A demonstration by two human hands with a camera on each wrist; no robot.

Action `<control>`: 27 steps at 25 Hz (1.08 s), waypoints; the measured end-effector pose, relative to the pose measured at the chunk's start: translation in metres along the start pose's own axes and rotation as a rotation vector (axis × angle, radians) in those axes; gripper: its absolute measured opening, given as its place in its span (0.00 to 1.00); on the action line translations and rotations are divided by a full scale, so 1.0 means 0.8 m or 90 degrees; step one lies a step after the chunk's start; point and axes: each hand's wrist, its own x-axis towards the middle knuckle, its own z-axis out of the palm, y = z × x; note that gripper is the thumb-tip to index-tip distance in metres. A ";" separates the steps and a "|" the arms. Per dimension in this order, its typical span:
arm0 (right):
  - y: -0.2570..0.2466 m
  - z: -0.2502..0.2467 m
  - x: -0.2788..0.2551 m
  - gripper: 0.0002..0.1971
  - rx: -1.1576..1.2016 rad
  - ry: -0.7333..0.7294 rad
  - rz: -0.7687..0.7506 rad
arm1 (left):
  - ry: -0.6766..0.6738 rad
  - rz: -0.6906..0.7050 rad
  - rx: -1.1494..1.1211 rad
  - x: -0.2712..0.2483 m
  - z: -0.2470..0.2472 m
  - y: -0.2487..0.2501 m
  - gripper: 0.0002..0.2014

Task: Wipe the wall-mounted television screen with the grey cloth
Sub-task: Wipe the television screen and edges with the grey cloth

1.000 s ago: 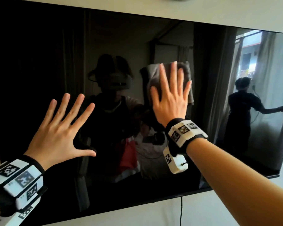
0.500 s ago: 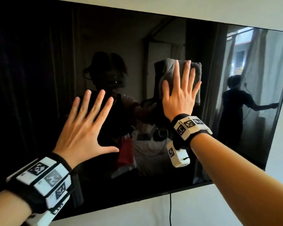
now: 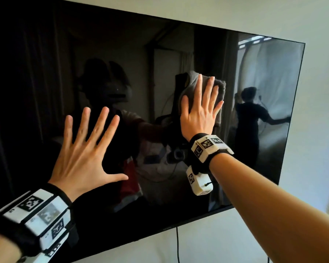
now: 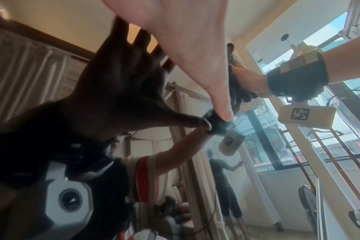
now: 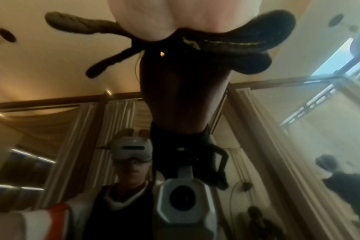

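Observation:
The wall-mounted television (image 3: 160,44) fills most of the head view, its dark screen mirroring the room. My right hand (image 3: 199,109) lies flat with straight fingers on the grey cloth (image 3: 190,82), pressing it against the screen right of centre. The cloth's edges (image 5: 267,43) bulge out under my palm in the right wrist view. My left hand (image 3: 87,149) is spread flat on the bare screen lower left, fingers wide, thumb (image 4: 222,105) touching the glass. It holds nothing.
A black cable (image 3: 177,243) hangs from the television's bottom edge down the pale wall (image 3: 319,130). The screen's right edge (image 3: 292,114) lies a hand's width or two beyond the cloth. Another person shows only as a reflection in the glass.
My right hand has slid the cloth rightward across the screen. My left hand has shifted right along the glass too, still spread flat.

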 end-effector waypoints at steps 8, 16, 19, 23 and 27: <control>0.036 -0.006 0.002 0.32 -0.023 -0.045 -0.160 | 0.010 0.002 -0.014 0.098 -0.001 0.136 0.73; 0.135 -0.034 0.068 0.33 -0.027 0.005 -0.034 | -0.011 -0.019 0.048 0.099 -0.001 0.143 0.73; 0.127 -0.028 0.052 0.33 -0.038 -0.008 -0.117 | -0.014 -0.030 0.031 0.100 -0.013 0.164 0.71; 0.146 -0.032 0.060 0.32 -0.057 0.000 -0.157 | -0.005 -0.014 0.010 0.127 -0.021 0.212 0.72; 0.188 -0.044 0.090 0.32 -0.016 0.027 -0.021 | -0.041 -0.021 0.047 0.144 -0.007 0.224 0.73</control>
